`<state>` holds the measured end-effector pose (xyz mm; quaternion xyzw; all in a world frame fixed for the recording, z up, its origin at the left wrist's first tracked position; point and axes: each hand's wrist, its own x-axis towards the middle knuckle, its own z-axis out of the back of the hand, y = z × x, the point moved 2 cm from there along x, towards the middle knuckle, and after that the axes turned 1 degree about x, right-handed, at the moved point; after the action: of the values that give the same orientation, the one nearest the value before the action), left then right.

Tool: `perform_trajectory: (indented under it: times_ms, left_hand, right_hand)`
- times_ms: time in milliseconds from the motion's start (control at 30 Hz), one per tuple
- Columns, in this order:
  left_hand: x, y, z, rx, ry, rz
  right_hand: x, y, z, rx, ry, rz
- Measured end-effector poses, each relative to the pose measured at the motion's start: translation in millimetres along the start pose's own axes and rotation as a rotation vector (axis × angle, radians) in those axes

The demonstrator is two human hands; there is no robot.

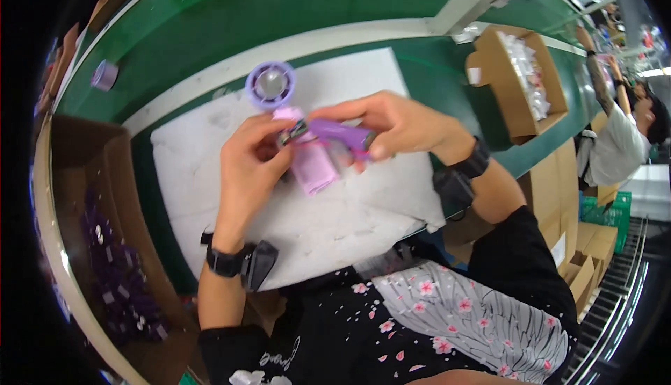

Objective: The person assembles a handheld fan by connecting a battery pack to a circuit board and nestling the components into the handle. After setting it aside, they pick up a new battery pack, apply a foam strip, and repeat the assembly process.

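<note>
Fingers (264, 127) of the left hand (241, 165) are clamped on a small dark part (298, 131) beside a pink casing (316, 172), above the middle of a white mat (335, 224). The right hand (409, 125) grips a curved purple shell (339, 133) between thumb and fingers, also above the mat. A round lilac part (271, 84) sits at the mat's far edge.

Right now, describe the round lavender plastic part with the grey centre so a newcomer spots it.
On the green work table lies a white mat. At its far edge, just beyond the left hand, sits the round lavender plastic part. Dark slots circling a grey centre set it apart from the oblong pink plastic piece and curved purple plastic piece being held.
</note>
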<state>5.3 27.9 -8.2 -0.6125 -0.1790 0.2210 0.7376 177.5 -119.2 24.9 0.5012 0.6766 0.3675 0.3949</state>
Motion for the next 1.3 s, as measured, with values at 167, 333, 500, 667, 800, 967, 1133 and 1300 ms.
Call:
perform_trajectory:
  times_ms: [167, 333, 500, 667, 800, 967, 1133, 1300]
  left_hand:
    - [2, -10, -9, 0.168, -0.037, -0.077]
    - [0, -11, -14, 0.214, -0.063, -0.163]
    - [0, -14, -16, 0.255, -0.075, -0.214]
    - [0, -21, -15, 0.294, -0.026, -0.244]
    - [2, -27, -16, 0.348, 0.019, -0.276]
    - [2, -26, -16, 0.356, 0.044, -0.279]
    - [4, -24, -16, 0.4, 0.059, -0.364]
    - [6, -27, -19, 0.411, 0.065, -0.369]
  right_hand:
    - [-8, 3, 5, -0.022, -0.071, -0.051]
    - [-12, 6, -7, -0.195, -0.174, 0.033]
    - [-14, 5, -24, -0.637, -0.163, 0.063]
    - [-10, -6, -27, -0.967, -0.206, 0.159]
    - [-8, -9, -24, -1.037, -0.209, 0.216]
    - [-11, -10, -31, -1.077, -0.257, 0.235]
    - [-17, -9, -38, -1.253, -0.298, 0.297]
    - [-21, -9, -40, -1.344, -0.32, 0.294]
